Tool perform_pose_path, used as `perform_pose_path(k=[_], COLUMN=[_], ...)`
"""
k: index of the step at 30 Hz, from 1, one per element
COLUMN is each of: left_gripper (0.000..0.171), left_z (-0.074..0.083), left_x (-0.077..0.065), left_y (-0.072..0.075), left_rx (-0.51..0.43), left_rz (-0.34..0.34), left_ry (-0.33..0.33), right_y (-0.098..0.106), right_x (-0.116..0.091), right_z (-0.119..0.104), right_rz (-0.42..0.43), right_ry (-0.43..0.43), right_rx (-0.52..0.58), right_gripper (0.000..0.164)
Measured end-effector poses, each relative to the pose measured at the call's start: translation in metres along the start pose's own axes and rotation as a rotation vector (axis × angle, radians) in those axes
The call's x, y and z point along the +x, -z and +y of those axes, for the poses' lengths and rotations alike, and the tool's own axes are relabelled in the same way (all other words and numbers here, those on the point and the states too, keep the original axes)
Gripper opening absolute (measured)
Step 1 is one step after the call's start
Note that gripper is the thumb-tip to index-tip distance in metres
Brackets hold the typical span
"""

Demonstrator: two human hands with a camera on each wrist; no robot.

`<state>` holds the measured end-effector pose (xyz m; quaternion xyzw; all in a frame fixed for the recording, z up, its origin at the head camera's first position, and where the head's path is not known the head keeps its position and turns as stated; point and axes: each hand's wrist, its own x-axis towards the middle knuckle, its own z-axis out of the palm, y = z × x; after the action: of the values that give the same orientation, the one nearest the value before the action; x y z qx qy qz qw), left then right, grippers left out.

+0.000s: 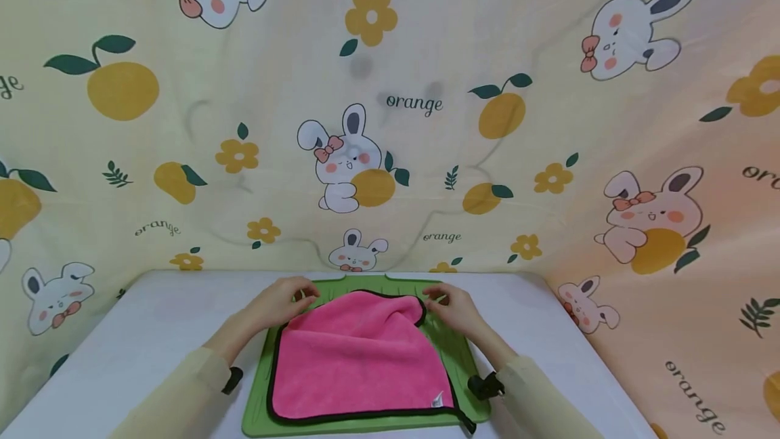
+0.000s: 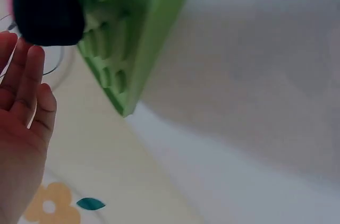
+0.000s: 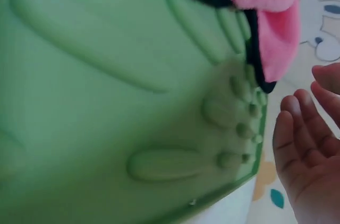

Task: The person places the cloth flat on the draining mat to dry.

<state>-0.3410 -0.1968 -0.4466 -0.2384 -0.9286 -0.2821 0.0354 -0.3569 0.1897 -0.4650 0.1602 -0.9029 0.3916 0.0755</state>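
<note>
A pink cloth [image 1: 359, 364] with black edging lies over a green ridged board [image 1: 460, 364], which looks like a washboard. The cloth's far part is rumpled, and its upper right corner is folded over. My left hand [image 1: 289, 300] hovers by the cloth's far left edge with loosely bent fingers. On the other side, my right hand [image 1: 452, 307] is beside the folded corner, fingers relaxed. In the right wrist view, a gap shows between the right hand [image 3: 311, 152] and the cloth [image 3: 279, 43]. The left wrist view shows the left hand [image 2: 24, 123] with its fingers extended, holding nothing.
The board rests on a white table [image 1: 152, 330]. A curtain [image 1: 274, 87] printed with rabbits and oranges hangs behind the table and along its right side. A small black loop [image 1: 466, 420] sticks out from the cloth's near right corner.
</note>
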Motion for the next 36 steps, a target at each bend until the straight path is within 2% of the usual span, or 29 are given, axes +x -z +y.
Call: perform_pose_path(k=[6, 11, 14, 18, 23, 28, 31, 36], left_gripper=[0.017, 0.013, 0.012, 0.013, 0.013, 0.013, 0.014, 0.015], left_z=[-0.009, -0.016, -0.016, -0.015, -0.01, -0.007, -0.005, -0.001], left_x=[0.005, 0.004, 0.005, 0.006, 0.005, 0.006, 0.005, 0.004], left_y=[-0.013, -0.022, -0.023, -0.022, -0.019, -0.014, -0.011, -0.008], left_rx=[-0.093, -0.138, -0.128, -0.141, -0.168, -0.165, -0.17, -0.166], left_rz=[-0.102, -0.109, -0.101, -0.086, -0.053, 0.031, 0.066, 0.069], left_ry=[0.082, 0.03, -0.007, -0.017, 0.008, 0.019, 0.016, 0.005], right_y=[-0.011, -0.017, -0.017, -0.015, -0.016, -0.017, -0.019, -0.021], right_x=[0.003, 0.004, 0.004, 0.005, 0.007, 0.008, 0.009, 0.011], right_z=[0.014, 0.019, 0.016, 0.014, 0.014, 0.013, 0.012, 0.009], right_rz=[-0.085, -0.093, -0.096, -0.101, -0.063, -0.041, -0.045, -0.057], right_ry=[-0.014, -0.03, -0.043, -0.035, -0.048, -0.105, -0.104, -0.086], right_rx=[-0.064, -0.088, -0.08, -0.07, -0.074, -0.089, -0.105, -0.119], right_gripper=[0.02, 0.019, 0.021, 0.022, 0.02, 0.025, 0.025, 0.021])
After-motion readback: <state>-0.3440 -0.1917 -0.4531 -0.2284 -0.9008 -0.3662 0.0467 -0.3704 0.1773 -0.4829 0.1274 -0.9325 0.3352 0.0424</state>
